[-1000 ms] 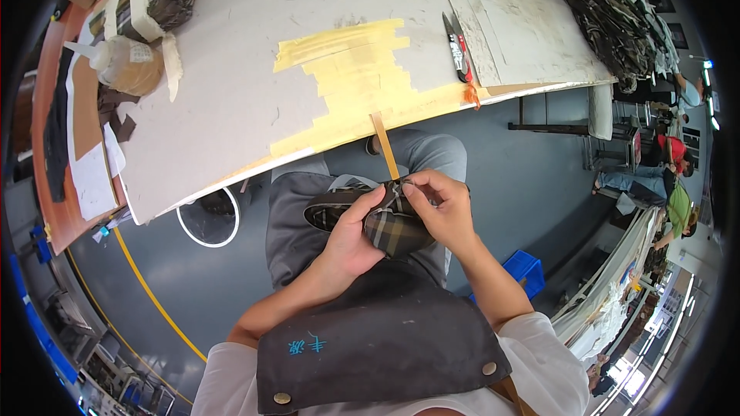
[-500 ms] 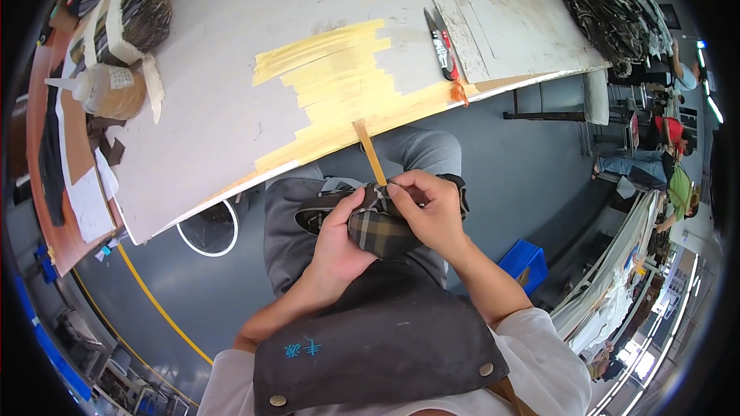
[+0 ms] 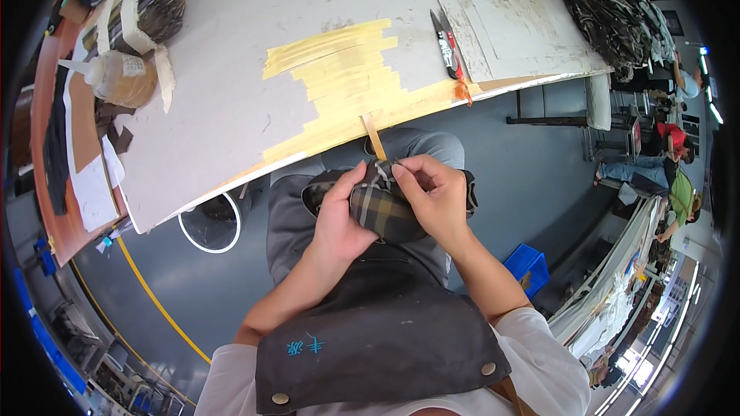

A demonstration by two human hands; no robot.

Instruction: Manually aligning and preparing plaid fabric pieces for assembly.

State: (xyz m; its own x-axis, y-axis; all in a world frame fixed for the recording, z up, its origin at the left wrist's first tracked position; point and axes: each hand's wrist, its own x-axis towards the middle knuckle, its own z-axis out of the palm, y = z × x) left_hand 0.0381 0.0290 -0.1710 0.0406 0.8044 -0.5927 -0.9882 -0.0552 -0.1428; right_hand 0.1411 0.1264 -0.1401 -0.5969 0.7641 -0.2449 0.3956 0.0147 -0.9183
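A piece of dark plaid fabric [image 3: 381,205], sewn or folded into a rounded shape, is in both my hands above my lap. My left hand [image 3: 339,222] grips its left side, thumb on top and the other fingers hidden underneath. On the right, my right hand [image 3: 439,199] pinches the far upper edge between thumb and bent fingers. A narrow tan strip [image 3: 374,137] juts from the table edge, and its near end disappears at the fabric, beside my fingertips. Whether it goes inside or behind the cloth, I cannot tell.
Yellow tape [image 3: 347,69] covers part of the grey table [image 3: 223,100]. Red-handled scissors [image 3: 447,46] lie to its right. A glue bottle [image 3: 123,77] stands at left, fabric bundles [image 3: 593,19] at far right. Below are a white-rimmed bin [image 3: 210,223] and a blue stool [image 3: 526,268].
Both hands and the plaid fabric have moved away from me, toward the table edge. Less of the tan strip shows now. The grip looks much the same.
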